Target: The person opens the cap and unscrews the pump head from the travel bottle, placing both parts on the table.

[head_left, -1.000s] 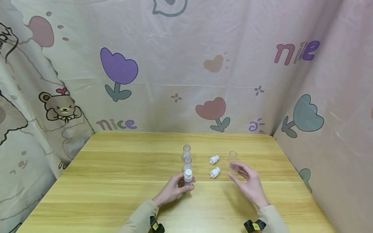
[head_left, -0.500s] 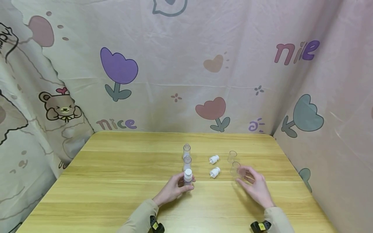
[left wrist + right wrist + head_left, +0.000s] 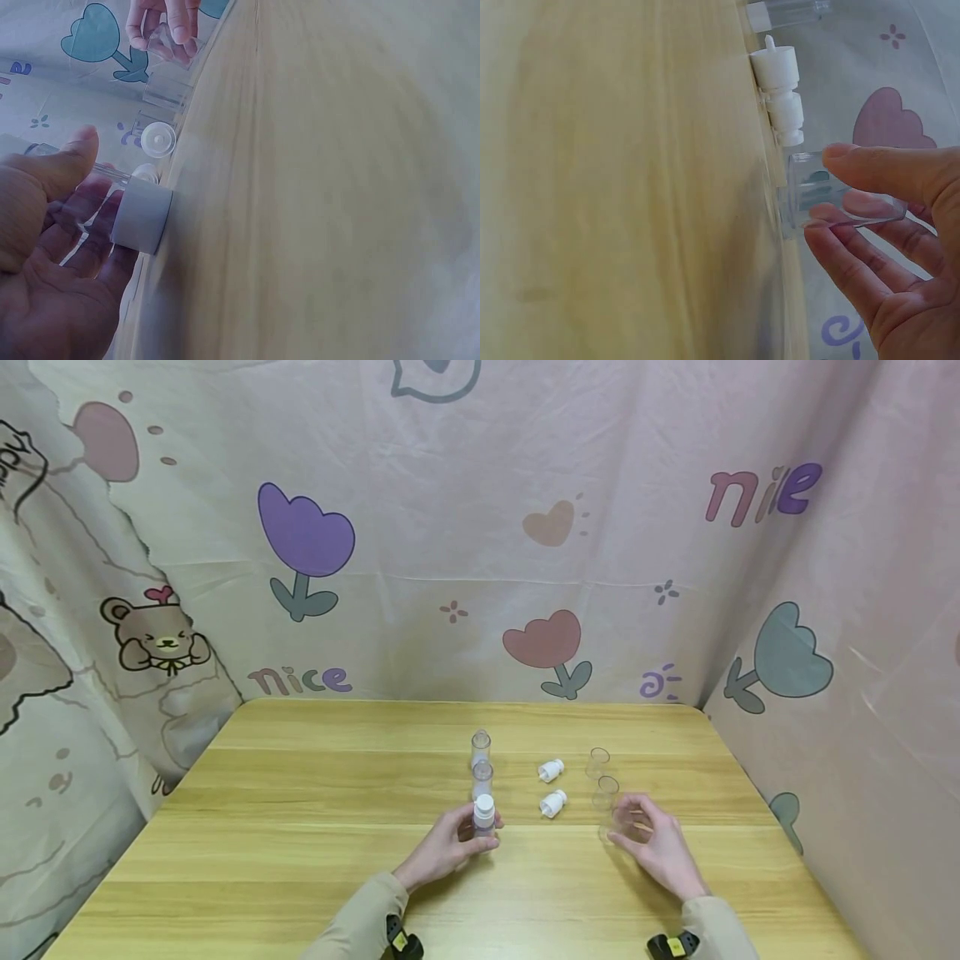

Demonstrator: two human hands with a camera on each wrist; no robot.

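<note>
My left hand [image 3: 450, 843] holds a small spray bottle [image 3: 483, 814] upright on the table, thumb on one side and fingers on the other. The bottle has a white top, a clear body and, in the left wrist view, a white base [image 3: 142, 216]. Behind it stand two more clear bottles [image 3: 482, 781] in a line. On the right, my right hand [image 3: 656, 843] holds a clear cap [image 3: 847, 187] between thumb and fingers, close to the tabletop. Just beyond, two similar clear caps, a nearer cap [image 3: 606, 792] and a farther cap [image 3: 598, 762], stand in a row.
Between the bottles and caps lie two white spray heads, a nearer spray head [image 3: 553, 804] and a farther spray head [image 3: 551, 770]. They rest on the wooden table [image 3: 315, 793]. A printed curtain [image 3: 420, 527] hangs behind and along both sides.
My right hand has moved right and toward me from the second clear cap, which stays standing; a third clear cap now shows in that hand. The left hand and bottle have not moved.
</note>
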